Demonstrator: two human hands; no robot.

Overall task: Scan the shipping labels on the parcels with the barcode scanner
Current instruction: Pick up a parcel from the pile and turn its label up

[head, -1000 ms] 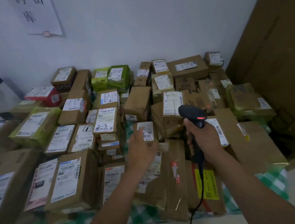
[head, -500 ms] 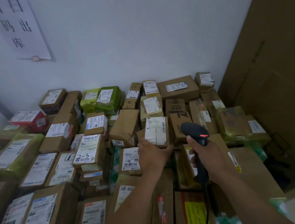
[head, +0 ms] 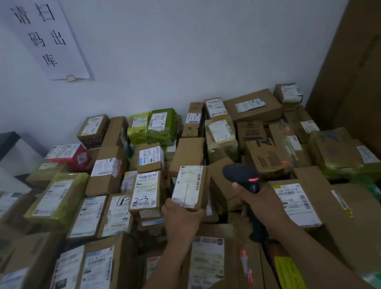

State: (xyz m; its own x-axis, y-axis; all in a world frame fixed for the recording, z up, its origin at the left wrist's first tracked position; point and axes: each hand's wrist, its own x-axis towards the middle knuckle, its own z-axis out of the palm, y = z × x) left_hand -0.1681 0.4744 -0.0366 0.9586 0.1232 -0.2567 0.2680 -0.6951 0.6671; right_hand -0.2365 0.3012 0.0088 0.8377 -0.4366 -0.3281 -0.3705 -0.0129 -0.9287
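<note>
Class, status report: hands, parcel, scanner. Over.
Left hand grips small brown cardboard parcel, white label up. Right hand grips black barcode scanner beside it. Nothing between them.

Paper sign (head: 49,39) on the wall (head: 196,47), upper left of the frame, says 请扫码出库 in big black characters. One shipping label (head: 143,191) on a brown box (head: 163,191) left of centre has "2-3" scrawled in marker. Printed label text elsewhere is too blurry to read.
</note>
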